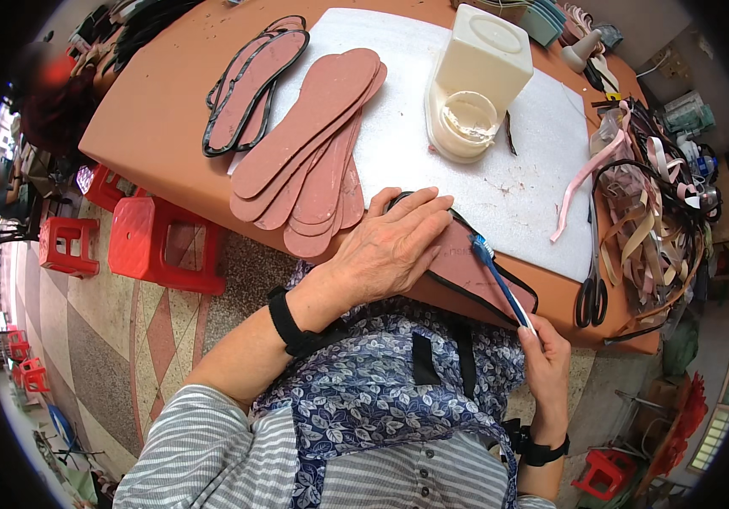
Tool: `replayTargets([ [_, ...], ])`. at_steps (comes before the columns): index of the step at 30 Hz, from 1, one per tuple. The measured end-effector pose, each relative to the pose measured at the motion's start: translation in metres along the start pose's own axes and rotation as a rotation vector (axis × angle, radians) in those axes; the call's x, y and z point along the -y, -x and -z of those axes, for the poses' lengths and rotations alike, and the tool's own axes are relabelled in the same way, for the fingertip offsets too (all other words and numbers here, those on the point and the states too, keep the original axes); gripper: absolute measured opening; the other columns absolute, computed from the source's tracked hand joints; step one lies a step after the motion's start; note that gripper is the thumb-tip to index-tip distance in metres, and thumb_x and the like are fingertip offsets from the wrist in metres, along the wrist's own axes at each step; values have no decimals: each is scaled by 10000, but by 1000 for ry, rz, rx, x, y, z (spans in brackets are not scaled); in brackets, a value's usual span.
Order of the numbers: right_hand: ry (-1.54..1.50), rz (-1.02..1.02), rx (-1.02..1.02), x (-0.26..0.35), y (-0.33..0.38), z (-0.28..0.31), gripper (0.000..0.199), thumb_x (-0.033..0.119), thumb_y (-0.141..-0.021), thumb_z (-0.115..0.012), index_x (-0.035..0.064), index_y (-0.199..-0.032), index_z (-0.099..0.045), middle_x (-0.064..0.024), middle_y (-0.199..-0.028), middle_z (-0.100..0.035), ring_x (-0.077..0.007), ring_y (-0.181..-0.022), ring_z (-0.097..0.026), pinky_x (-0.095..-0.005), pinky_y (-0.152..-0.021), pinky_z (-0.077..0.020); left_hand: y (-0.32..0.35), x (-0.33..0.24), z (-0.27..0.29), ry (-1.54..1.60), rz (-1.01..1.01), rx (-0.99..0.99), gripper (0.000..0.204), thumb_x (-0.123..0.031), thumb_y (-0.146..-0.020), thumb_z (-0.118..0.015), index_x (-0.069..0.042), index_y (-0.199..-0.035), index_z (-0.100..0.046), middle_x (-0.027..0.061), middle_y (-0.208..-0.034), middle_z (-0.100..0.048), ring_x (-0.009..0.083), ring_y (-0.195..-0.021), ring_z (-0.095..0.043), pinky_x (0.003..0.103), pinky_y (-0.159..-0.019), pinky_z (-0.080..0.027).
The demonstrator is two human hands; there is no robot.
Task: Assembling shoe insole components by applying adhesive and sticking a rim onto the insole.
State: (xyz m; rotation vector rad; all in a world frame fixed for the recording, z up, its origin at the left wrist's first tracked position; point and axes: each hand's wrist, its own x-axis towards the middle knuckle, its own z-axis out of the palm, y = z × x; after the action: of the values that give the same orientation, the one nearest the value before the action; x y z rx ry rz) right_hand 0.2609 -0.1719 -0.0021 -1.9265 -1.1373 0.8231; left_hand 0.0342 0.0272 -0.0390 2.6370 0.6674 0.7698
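The left hand [390, 246] lies flat, fingers spread and pressed down, on a pinkish-brown insole with a black edge binding [474, 271], which sits at the near edge of the table [152, 119], partly hanging over toward the person's lap. The right hand [542, 352] is closed around the lower handle of a blue toothbrush [500, 284], whose bristled head rests on the insole just right of the left hand's fingertips.

Taking that insole as the landmark: the table carries everything, and a white foam sheet [432, 161] covers its middle, just beyond the insole. On the sheet, up and to the left of the insole, lies a fanned stack of plain pink insoles [313, 144]; farther left, two more black-edged insoles [254, 85]. Straight beyond the insole stands a cream plastic jug [479, 76] with a shallow round lid or dish at its foot. To the right of the insole is a tangle of pink, tan and black straps [644, 195], and nearer, black-handled scissors [592, 288].

The step looks like brushing something, probably glue, along the insole's edge. To do it well, I would keep the left palm firmly down so the overhanging piece cannot tip, keep the fingertips clear of the bristles, and draw the brush in short strokes that follow the black binding, turning the insole rather than twisting the wrist.
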Motion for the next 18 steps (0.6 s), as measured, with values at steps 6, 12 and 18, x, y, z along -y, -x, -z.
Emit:
replayTargets([
  [6, -111, -30, 74, -8, 7, 9, 264, 170, -988, -612, -29, -1148, -678, 80, -761, -529, -7, -660, -405, -183, -574, -290, -1, -1, 0, -6, 1, 0, 412, -120, -885, -652, -60, -1266, -509, 139, -1409, -514, 296, -1358, -460, 490, -1085, -314],
  [12, -223, -57, -28, 5, -4, 19, 255, 163, -1005, -589, -37, -1140, -671, 84, -741, -496, -5, -634, -386, -186, -552, -277, -3, 1, 2, -26, -21, -10, 359, -125, -893, -640, -75, -1235, -544, 132, -1404, -524, 287, -1348, -468, 482, -1077, -321],
  [18, -151, 61, -105, 33, -47, 11, 227, 162, -1042, -508, -18, -1054, -646, 92, -675, -392, 1, -586, -318, -206, -505, -209, 0, 2, -1, -6, -16, -33, 316, -140, -901, -632, -76, -1205, -575, 119, -1388, -545, 280, -1341, -474, 477, -1071, -329],
])
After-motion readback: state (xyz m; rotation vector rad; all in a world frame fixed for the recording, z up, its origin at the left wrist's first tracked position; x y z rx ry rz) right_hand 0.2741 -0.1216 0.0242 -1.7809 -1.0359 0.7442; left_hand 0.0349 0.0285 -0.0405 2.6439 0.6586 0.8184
